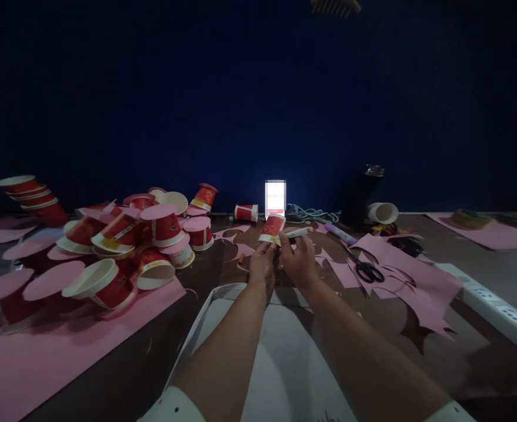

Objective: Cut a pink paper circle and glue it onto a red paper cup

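A red paper cup [272, 226] with a white rim is held by my left hand [262, 265], whose fingers close on its lower edge. My right hand [300, 258] is beside it, closed round a white marker [299, 232] with an orange end that points right. The fingertips of my right hand are close to the cup's lower right edge. Whether they touch the cup is hard to tell. A bright screen [275, 194] stands just behind the cup.
Red cups with pink paper discs [164, 225] are piled at the left on pink paper [87, 357]. A white box [280, 351] lies under my forearms. Black scissors [370, 272], cut pink sheets [417, 281] and a power strip [496, 308] lie at the right.
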A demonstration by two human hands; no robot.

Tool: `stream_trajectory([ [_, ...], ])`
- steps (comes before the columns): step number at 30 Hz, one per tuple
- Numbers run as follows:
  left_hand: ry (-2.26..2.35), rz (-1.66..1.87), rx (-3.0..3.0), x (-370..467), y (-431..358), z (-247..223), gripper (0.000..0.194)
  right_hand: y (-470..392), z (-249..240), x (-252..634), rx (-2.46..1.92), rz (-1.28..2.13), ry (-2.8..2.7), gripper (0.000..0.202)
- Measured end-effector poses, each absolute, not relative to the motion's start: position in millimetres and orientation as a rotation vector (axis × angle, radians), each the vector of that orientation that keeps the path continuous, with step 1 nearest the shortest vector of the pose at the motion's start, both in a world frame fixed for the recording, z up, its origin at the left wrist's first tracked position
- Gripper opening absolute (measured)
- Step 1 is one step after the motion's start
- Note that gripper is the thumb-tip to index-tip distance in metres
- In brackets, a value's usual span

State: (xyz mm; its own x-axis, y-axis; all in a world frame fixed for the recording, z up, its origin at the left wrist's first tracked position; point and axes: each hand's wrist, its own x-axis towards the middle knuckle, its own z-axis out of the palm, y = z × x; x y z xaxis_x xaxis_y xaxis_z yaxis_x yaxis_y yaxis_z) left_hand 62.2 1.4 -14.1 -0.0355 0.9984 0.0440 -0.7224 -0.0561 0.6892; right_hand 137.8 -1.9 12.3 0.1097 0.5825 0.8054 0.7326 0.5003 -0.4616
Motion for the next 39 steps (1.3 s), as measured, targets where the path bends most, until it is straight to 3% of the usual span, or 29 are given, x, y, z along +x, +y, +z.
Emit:
stream_trajectory([
  [39,0.557,1.52,0.554,60.7,2.0,-11.7,0.019,-0.9,13.0,139.1,-1.141,-0.269,-1.544,0.019],
])
